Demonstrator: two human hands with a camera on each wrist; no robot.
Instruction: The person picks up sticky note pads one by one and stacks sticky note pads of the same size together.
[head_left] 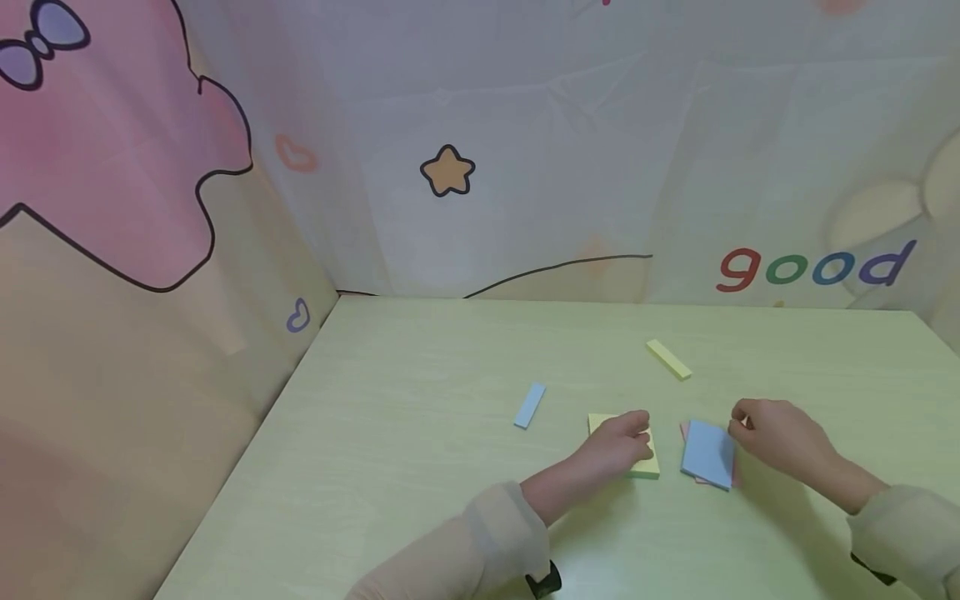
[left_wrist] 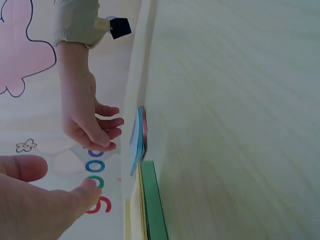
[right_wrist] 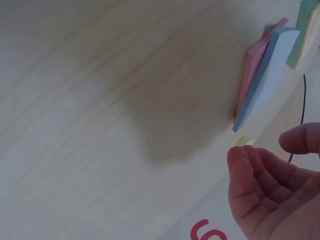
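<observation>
My left hand (head_left: 609, 447) hovers over a pad of sticky notes (head_left: 599, 422) with a yellow top and green lower layers. In the left wrist view, thumb and fingers are apart, with nothing between them, above the pad's green side (left_wrist: 154, 200). A blue sticky-note pad (head_left: 708, 454) lies askew on a pink pad (right_wrist: 253, 57), just to the right. Beside these two, my right hand (head_left: 783, 437) is held above the table, its fingers loosely bent and holding nothing. In the right wrist view the fingertips are apart from the blue pad.
A narrow blue strip pad (head_left: 530, 406) lies left of the yellow pad, and a narrow yellow strip pad (head_left: 668, 359) lies farther back. The pale table (head_left: 405, 442) meets a printed cloth backdrop (head_left: 525, 167) behind and at the left.
</observation>
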